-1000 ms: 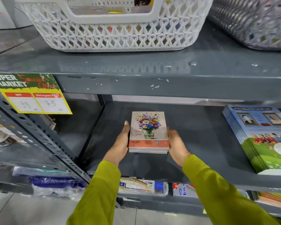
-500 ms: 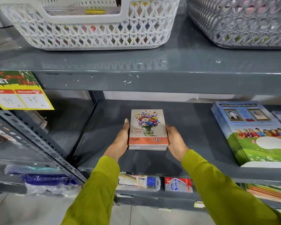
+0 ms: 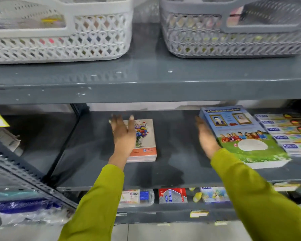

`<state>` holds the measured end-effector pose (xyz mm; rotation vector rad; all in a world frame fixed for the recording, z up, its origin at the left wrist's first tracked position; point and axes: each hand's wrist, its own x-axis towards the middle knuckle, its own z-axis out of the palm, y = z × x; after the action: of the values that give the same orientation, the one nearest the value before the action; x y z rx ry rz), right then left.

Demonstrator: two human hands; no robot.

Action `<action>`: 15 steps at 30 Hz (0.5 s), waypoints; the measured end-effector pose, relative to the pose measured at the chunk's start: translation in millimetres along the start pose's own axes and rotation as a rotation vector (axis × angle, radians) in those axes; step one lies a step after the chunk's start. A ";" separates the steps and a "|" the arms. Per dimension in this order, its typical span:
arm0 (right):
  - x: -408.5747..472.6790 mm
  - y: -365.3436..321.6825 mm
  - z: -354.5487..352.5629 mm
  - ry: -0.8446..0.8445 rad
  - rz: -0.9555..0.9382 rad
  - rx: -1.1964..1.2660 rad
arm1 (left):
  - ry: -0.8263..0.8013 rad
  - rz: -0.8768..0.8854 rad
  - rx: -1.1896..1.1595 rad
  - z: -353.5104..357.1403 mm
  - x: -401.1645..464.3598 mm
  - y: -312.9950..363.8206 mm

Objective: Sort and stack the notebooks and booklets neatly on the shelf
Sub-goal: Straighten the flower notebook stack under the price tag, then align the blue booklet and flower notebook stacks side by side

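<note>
A small stack of notebooks with a flower-vase cover lies flat on the grey middle shelf. My left hand hovers over its left part, fingers spread, holding nothing. My right hand is open and rests against the left edge of a thick stack of blue-and-green booklets at the right of the same shelf. Both sleeves are yellow-green.
A row of narrow packs lies right of the booklets. On the shelf above stand a white basket and a grey basket. Small boxes sit on the shelf below. A slanted perforated rail crosses at left.
Both hands have let go of the flower notebooks, which now lie on the shelf. My right hand moved right to the booklet stack; my left hand lifted above the notebooks. The view shifted right.
</note>
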<state>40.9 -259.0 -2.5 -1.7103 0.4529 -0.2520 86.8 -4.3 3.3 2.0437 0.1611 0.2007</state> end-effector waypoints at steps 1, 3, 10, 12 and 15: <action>10.0 -0.6 -33.3 0.050 -0.070 -0.099 | -0.004 0.077 -0.043 17.1 -8.3 19.4; 34.3 6.2 -90.1 0.102 -0.083 -0.278 | -0.078 0.173 -0.123 53.4 -24.2 47.9; 83.3 45.7 -247.0 0.211 0.114 -0.715 | -0.628 -0.068 -0.274 187.8 -116.6 85.6; 92.6 61.4 -271.7 0.161 0.179 -0.697 | -0.669 -0.197 -0.365 214.1 -135.2 90.4; 94.2 67.3 -277.6 0.101 0.207 -0.447 | -0.610 -0.320 -0.520 234.4 -140.8 87.5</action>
<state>0.7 -556.3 -23.3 -2.0708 0.8020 -0.0888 1.1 -275.5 -36.2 1.4560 0.0432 -0.5279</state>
